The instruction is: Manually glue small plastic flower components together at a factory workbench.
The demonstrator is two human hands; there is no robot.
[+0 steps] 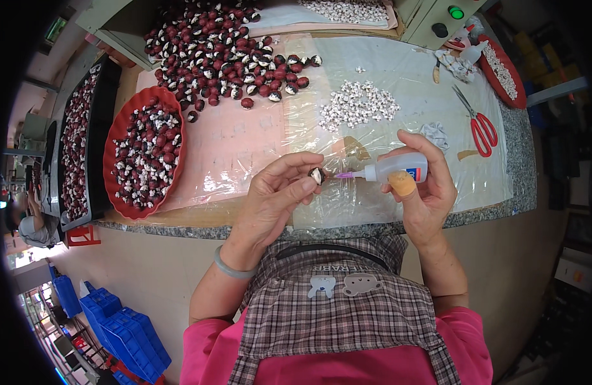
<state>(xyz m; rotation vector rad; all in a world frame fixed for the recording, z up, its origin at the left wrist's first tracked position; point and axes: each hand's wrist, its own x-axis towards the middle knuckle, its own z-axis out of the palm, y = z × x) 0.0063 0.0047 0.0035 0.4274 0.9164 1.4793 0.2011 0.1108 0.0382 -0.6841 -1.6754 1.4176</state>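
Note:
Between the thumb and fingers of my left hand (280, 186) is a small dark ball (317, 174) with a white patch turned toward me. My right hand (431, 192) grips a clear squeeze bottle (389, 172) on its side. A tan finger cot covers the thumb. The bottle's thin purple nozzle (347, 174) points left at the ball, its tip close by; whether they touch I cannot tell. Beyond my hands lies a loose pile of small white pieces (359, 106). Farther left is a heap of dark red balls (225, 64) with black and white parts.
At left stand a red scalloped basket (110, 163) of red balls and white pieces, and a black tray (106, 90). Red-handled scissors (483, 133), crumpled paper (435, 135) and a red dish (515, 96) lie at right. Clear plastic covers the table. A machine box (431, 29) stands behind.

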